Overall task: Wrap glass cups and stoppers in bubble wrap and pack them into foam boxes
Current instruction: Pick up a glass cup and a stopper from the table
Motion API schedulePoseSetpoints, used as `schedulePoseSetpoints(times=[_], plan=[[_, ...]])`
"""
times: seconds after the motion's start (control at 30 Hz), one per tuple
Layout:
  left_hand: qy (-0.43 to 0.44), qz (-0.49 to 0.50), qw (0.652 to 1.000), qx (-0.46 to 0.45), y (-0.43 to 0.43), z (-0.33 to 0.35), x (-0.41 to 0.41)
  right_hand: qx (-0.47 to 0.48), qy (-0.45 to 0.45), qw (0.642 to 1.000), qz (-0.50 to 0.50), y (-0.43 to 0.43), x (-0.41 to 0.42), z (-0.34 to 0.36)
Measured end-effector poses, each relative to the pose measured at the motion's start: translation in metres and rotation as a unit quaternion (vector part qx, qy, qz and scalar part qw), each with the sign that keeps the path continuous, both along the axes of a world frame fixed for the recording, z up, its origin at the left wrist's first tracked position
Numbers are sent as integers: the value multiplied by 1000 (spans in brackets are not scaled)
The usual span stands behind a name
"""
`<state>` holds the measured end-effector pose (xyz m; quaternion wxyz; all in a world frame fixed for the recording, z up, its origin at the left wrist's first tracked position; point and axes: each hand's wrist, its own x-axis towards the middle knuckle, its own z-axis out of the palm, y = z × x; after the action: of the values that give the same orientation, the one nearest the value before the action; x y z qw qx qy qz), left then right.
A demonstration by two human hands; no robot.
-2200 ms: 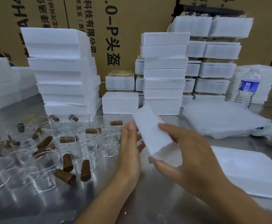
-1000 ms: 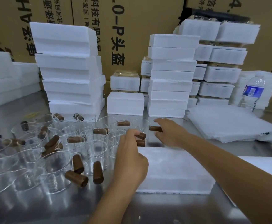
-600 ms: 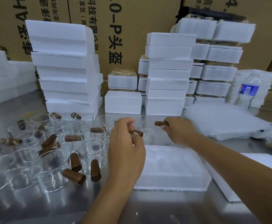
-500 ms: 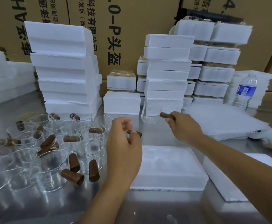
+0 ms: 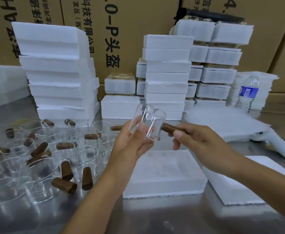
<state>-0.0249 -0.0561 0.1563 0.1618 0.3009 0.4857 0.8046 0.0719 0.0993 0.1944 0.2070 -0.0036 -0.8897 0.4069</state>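
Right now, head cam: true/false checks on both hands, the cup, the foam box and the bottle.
1. The left hand holds a glass cup. True.
2. The right hand is empty. False: it pinches a brown stopper.
3. The held cup rests on the table. False: it is lifted clear of it.
4. A foam box lies flat on the table near the hands. True.
5. The water bottle lies on its side. False: it stands upright.
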Motion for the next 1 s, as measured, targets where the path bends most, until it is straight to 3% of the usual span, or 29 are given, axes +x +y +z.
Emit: schedulePoseSetpoints(times=[0.17, 0.3, 0.43, 0.6, 0.87, 1.0], plan=[[-104, -22, 991, 76, 0, 3, 1, -15, -25, 999, 26, 11, -5, 8], [-172, -4, 977, 124, -6, 3, -5, -25, -10, 994, -104, 55, -23, 9], [-196, -13, 972, 128, -5, 3, -7, 63, -51, 950, -301, 117, -37, -8], [-188, -26, 974, 125, -4, 2, -6, 107, -153, 889, -419, 154, -33, -33], [-196, -28, 972, 126, -4, 6, -2, 278, -213, 815, -461, 149, -42, -38], [-201, -29, 971, 129, -5, 6, -1, 309, -200, 806, -464, 146, -39, -40]])
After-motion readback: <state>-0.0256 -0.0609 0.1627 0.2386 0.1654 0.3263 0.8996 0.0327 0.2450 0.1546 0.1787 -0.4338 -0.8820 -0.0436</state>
